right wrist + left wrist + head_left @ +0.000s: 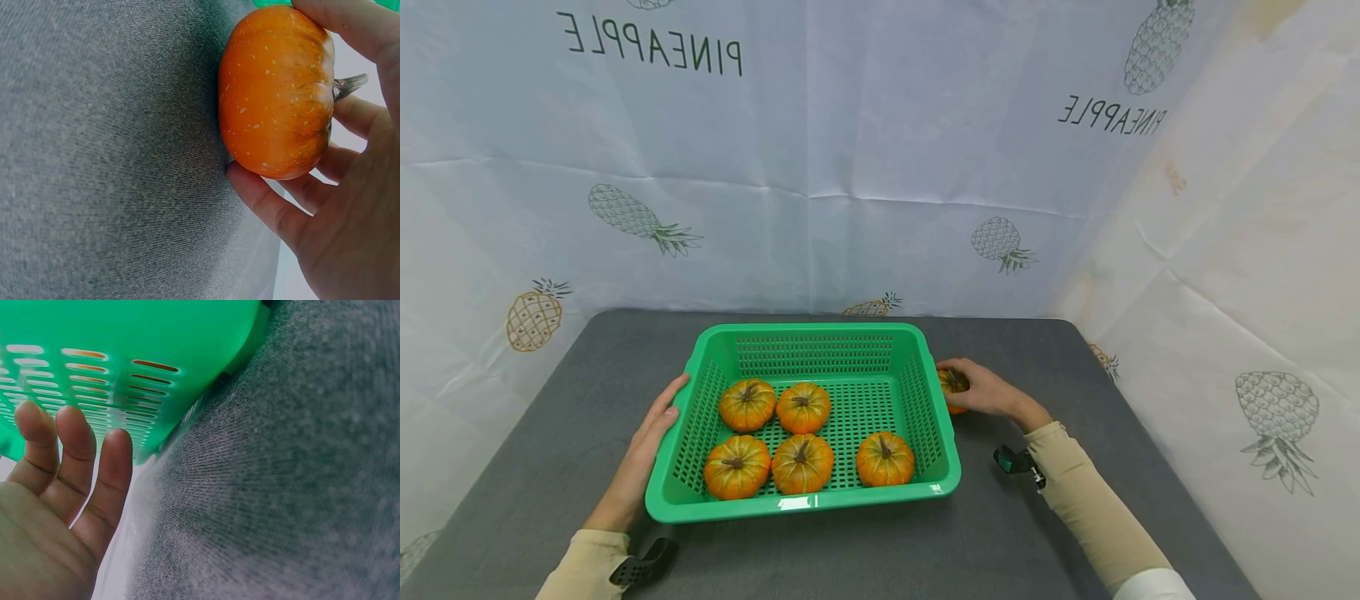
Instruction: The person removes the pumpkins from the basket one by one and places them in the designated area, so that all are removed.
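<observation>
Head view: bright, diffuse light; the cloth (895,125) bluish at centre, warmer at right; white glare on the near side of the basket (880,499); soft shadow beneath the right sleeve (1093,504). Left wrist view: dimmer, table (300,487) blurred. Right wrist view: shadow beside the pumpkin (275,94).

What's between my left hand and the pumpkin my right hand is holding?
The green basket, with five pumpkins inside, sits between them; the head view shows this.

pale cloth backdrop (887,133): pineapple prints (997,239), mirrored lettering (651,46) | table (820,554): dark grey
</observation>
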The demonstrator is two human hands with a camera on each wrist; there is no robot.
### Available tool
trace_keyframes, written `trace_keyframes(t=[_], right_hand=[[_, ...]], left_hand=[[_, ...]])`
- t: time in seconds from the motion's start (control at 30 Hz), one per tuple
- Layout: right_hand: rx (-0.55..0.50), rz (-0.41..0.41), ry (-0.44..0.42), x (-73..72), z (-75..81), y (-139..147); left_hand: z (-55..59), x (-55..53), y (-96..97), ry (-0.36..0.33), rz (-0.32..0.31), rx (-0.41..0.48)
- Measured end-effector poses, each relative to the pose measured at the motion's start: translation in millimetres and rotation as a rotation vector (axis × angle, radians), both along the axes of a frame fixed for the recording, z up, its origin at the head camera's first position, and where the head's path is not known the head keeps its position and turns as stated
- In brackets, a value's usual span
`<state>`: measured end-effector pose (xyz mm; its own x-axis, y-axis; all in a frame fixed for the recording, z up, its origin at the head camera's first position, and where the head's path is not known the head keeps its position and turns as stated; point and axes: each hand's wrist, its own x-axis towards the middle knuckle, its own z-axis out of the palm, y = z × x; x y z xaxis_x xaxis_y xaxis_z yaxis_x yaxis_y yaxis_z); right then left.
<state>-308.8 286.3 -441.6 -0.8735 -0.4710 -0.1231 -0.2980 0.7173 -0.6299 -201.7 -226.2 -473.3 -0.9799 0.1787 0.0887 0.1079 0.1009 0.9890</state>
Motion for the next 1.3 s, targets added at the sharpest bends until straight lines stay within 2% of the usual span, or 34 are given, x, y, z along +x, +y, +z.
trace_keyframes(t=[0.43, 0.87, 1.13, 1.3], right_hand=[[0.017, -0.004, -0.005, 0.9, 2.1, -1.6], [-0.018, -0.001, -0.018, 6.5, 1.1, 1.6], [-0.040, -0.031, -0.024, 17.0, 11.2, 8.8], [-0.051, -0.054, -0.034, 19.3, 15.0, 12.1]], left_hand=[[2.4, -0.6, 0.8, -0.007, 0.013, -0.011], [1.5, 2.6, 2.3, -0.005, 0.007, -0.018], [1.1, 3.9, 2.7, 0.041, -0.009, -0.024], [1.5, 3.3, 0.7, 0.039, 0.000, -0.041]])
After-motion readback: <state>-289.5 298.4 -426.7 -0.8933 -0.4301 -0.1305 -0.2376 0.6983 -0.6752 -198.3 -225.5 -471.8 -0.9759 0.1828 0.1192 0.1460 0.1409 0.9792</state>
